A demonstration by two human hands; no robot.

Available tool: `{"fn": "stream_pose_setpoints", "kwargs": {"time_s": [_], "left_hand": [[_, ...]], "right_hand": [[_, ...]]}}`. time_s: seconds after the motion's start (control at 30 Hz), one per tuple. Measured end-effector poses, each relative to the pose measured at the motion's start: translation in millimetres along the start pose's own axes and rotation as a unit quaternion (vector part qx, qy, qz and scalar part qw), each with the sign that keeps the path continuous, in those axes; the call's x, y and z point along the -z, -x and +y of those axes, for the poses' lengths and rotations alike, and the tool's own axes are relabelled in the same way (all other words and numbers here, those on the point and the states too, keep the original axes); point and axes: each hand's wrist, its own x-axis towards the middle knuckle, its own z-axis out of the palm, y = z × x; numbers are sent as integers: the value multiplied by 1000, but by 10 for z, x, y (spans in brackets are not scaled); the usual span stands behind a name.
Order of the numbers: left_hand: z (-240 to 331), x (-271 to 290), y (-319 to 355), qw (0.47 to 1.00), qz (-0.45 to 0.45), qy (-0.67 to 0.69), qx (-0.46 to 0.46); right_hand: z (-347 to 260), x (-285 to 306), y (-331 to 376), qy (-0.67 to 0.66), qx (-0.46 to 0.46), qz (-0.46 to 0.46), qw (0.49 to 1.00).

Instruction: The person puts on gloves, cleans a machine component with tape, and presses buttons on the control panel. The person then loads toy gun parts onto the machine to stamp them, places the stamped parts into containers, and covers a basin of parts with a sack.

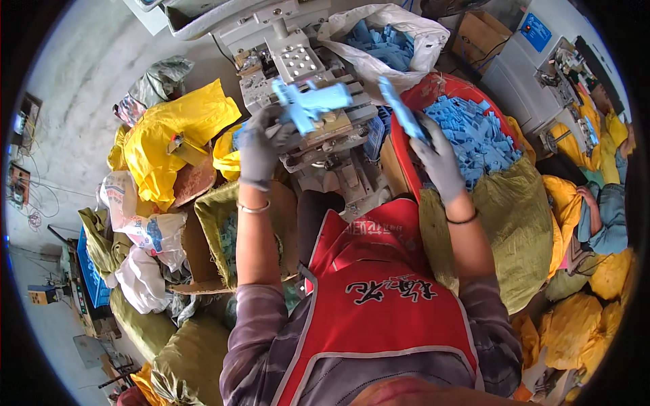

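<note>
Now the gloved left hand [259,150] grasps a light blue stiff plastic part [308,103] over the small grey metal machine [318,128] at upper centre. The gloved right hand [439,161] clenches another long blue plastic piece [401,111] beside the red basket [406,169]; both seem light, best held by the edges.

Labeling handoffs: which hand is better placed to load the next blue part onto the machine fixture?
Right, probably. The right hand holds a blue part raised beside the fixture, while the left hand is occupied with the blue piece at the fixture.
</note>
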Motion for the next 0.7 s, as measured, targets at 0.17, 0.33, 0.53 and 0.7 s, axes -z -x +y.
{"fn": "stream_pose_setpoints", "kwargs": {"time_s": [0.17, 0.33, 0.53, 0.7], "left_hand": [[-236, 453, 602, 982, 101, 44, 151], [-710, 822, 1430, 951, 166, -46, 257], [-1013, 939, 2126, 925, 154, -41, 345], [-965, 773, 2142, 922, 144, -20, 359]], "right_hand": [[75, -362, -652, 188, 180, -93, 961], [45, -628, -939, 229, 221, -181, 930], [-10, -685, -1033, 294, 221, -237, 899], [70, -706, -980, 322, 214, -224, 895]]}}
